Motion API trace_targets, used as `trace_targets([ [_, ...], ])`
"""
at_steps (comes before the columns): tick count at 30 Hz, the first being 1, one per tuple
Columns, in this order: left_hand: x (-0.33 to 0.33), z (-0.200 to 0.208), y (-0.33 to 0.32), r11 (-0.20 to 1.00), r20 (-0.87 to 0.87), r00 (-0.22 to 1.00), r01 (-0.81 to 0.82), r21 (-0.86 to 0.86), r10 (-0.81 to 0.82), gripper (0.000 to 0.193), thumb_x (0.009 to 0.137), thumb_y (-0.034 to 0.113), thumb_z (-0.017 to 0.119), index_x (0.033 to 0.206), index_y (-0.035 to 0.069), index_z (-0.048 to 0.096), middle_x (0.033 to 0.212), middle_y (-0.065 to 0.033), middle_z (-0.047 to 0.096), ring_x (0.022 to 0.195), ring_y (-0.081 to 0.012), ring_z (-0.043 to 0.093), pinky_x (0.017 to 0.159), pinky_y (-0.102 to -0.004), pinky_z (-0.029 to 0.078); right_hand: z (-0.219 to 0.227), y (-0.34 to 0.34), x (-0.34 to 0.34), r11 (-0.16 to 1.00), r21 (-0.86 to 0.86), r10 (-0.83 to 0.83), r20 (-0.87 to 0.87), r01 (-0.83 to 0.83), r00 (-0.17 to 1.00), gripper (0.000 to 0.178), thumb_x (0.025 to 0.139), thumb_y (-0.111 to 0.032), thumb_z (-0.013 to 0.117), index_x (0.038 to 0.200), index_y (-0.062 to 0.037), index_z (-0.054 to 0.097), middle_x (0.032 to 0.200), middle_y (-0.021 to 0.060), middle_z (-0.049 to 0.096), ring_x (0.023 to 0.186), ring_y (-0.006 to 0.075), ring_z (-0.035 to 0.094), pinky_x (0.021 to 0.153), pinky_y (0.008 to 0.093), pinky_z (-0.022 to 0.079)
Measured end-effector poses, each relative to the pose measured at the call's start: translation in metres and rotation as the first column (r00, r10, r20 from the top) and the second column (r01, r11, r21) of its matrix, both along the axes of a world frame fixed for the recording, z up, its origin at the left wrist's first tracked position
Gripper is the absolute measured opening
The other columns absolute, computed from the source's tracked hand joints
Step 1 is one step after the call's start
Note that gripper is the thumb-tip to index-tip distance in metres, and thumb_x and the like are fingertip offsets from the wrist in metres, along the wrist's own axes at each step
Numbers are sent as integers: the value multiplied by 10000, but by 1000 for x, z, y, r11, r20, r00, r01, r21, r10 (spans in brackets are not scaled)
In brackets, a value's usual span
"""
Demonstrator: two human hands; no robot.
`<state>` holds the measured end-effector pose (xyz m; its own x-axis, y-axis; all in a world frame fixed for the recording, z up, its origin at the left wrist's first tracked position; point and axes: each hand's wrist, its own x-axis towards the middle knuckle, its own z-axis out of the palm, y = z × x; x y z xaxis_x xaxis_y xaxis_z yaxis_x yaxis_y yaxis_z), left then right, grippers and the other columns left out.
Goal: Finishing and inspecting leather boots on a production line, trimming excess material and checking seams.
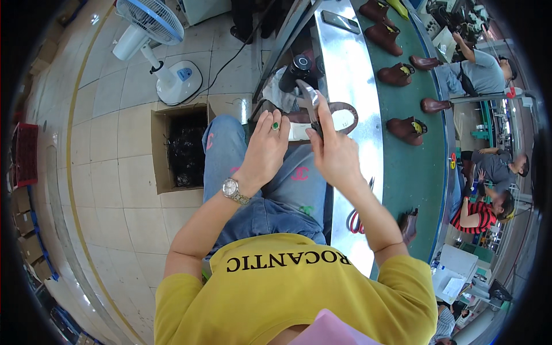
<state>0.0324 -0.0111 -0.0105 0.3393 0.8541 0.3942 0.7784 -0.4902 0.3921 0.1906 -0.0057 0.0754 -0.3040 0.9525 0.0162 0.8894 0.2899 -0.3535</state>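
Head view, the only one.

Right hand [339, 158]: closed round the black grip of a hand tool [312, 98], forefinger stretched along it, thumb pressed near its lower end. Tool: a curved, bright metal upper part, raised over the lap and pointing away from the body; exact kind not clear.

Left hand [266, 146]: back uppermost, fingers bent and close together, fingertips beside a brown leather-look piece [355, 118]. The underside is hidden; whether it grips the piece or merely rests there cannot be told. Worn on it: a ring [275, 126] with green stone; at the wrist, a metal-banded watch [231, 188].

Brown piece: curved like a loop, passing behind the right hand, its outer end by the edge of the metal surface [361, 86]. A white piece [299, 133] shows between the two hands, above the jeans [267, 210].

On the metal surface: smartphone [340, 22], far end; red cable loops [355, 221], near the right forearm. Just left of it: a dark, lidded flask [298, 68].

On the green belt [402, 172], to the right: several brown ankle boots [405, 130], spaced apart.

On the tiled floor [138, 172], to the left: white-and-blue fan [177, 83]; open cardboard box [160, 155] lined with black plastic [187, 149].

Beyond the belt: several people, seated or standing.
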Motion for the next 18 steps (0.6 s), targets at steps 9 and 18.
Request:
trace_targets([
  [9, -49, 19, -7, 982, 106, 978, 186, -43, -180, 926, 703, 155, 784, 1471, -27, 300, 1415, -203, 466, 1304, -389, 436, 1151, -510, 275, 6, -33, 59, 975, -61, -205, 120, 214, 971, 519, 926, -197, 574, 1400, -81, 397, 812, 275, 666, 745, 463, 646, 668, 547, 483],
  [18, -67, -9, -87, 828, 302, 839, -268, -493, 452, 302, 947, 277, 617, 1093, 16, 661, 932, -202, 655, 774, -341, 646, 633, -392, 495, 2, -79, 9, 769, -618, -65, -331, -164, 941, 645, 934, -153, 608, 1501, -118, 302, 877, 200, 680, 727, 345, 686, 688, 393, 519],
])
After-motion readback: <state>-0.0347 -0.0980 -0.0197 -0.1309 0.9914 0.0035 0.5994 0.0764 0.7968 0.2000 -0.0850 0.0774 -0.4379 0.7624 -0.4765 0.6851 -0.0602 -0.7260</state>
